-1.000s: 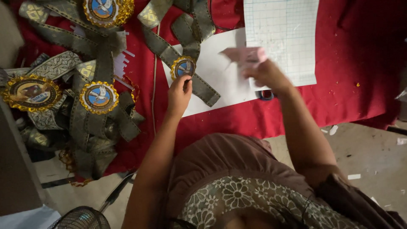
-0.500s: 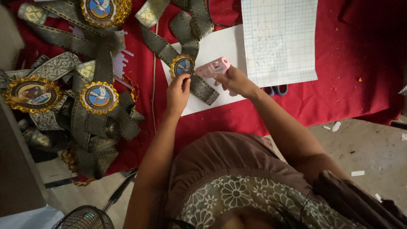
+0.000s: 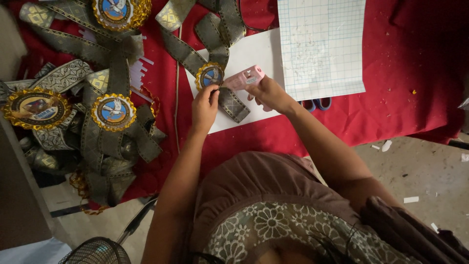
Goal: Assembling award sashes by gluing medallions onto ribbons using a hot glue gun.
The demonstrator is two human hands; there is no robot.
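Here the left hand [image 3: 205,105] pinched the light, floppy ribbon rosette [image 3: 211,77] at its stiff medallion rim; the right hand [image 3: 267,93] gripped a pink, probably glue, gun [image 3: 243,78].

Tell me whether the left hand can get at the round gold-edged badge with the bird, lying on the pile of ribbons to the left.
Probably yes. The left hand rests at the small badge on the white sheet; the round gold-edged badge lies uncovered on top of the ribbons, with nothing between them but red cloth.
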